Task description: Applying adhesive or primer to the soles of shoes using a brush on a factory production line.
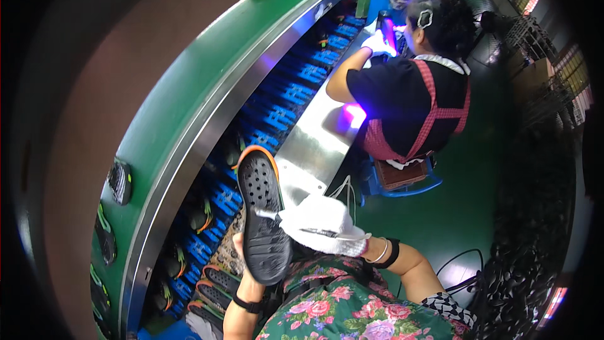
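My left hand [238, 245] holds a black shoe sole [267, 242] upright in front of me. Orange runs along the sole's top rim, and round holes dot its upper part. The sole hides most of my left fingers, which grip it from behind. In a white glove, my right hand [319, 219] is closed around a thin brush [267, 214], whose pale tip lies against the middle of the sole's face. The brush's handle sticks out past the back of my glove. More black soles with orange rims [217, 291] lie stacked by my left forearm.
A green conveyor belt [165, 97] carrying several shoe parts curves along the left. Blue holders [277, 116] line the lower level, beside a metal ledge [308, 145]. Ahead, a co-worker [409, 91] sits on a blue-framed stool [402, 179] near purple light. Dark pieces [528, 258] are heaped at right.
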`<state>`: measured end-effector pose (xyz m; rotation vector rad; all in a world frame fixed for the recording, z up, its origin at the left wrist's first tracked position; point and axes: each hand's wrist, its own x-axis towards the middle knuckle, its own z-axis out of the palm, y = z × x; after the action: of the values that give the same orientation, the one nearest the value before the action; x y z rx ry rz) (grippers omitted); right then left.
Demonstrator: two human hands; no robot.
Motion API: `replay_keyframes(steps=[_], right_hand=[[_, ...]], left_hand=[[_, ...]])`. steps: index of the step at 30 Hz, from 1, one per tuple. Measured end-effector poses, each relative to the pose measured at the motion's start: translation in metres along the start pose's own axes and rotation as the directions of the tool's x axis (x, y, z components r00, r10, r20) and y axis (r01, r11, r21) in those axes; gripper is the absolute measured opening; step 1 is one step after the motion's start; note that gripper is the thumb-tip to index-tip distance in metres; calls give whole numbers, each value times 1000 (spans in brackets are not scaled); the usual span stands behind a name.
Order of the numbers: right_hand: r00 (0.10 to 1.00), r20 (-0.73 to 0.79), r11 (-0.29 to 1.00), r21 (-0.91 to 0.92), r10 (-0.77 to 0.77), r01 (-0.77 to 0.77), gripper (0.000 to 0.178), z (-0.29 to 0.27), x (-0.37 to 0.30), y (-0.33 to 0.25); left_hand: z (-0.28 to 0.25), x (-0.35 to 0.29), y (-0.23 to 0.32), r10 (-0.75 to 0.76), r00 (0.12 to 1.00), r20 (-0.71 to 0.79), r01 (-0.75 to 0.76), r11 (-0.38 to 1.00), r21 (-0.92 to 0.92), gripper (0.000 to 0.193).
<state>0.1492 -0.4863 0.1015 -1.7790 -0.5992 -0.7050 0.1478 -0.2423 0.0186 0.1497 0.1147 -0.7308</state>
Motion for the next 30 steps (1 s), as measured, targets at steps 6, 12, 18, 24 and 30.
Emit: replay_keyframes(steps=[6,12,18,24,30], right_hand=[[999,-30,992,-127,16,-20,24,5,13,8],[995,96,989,-146,17,-3,32,8,29,2],[993,111,995,-92,-26,36,37,31,32,-11],[993,101,996,-58,69,-63,34,24,17,-6],[984,121,979,141,127,-144,33,33,10,-3]], left_hand=[[20,30,-22,79,954,-291,-69,997,42,97],[24,25,-25,54,978,-199,-80,989,-126,84],[14,4,-34,98,959,-267,-69,991,115,84],[16,5,-30,161,941,-299,-86,965,248,87],[15,11,-20,133,973,-189,-117,989,93,92]])
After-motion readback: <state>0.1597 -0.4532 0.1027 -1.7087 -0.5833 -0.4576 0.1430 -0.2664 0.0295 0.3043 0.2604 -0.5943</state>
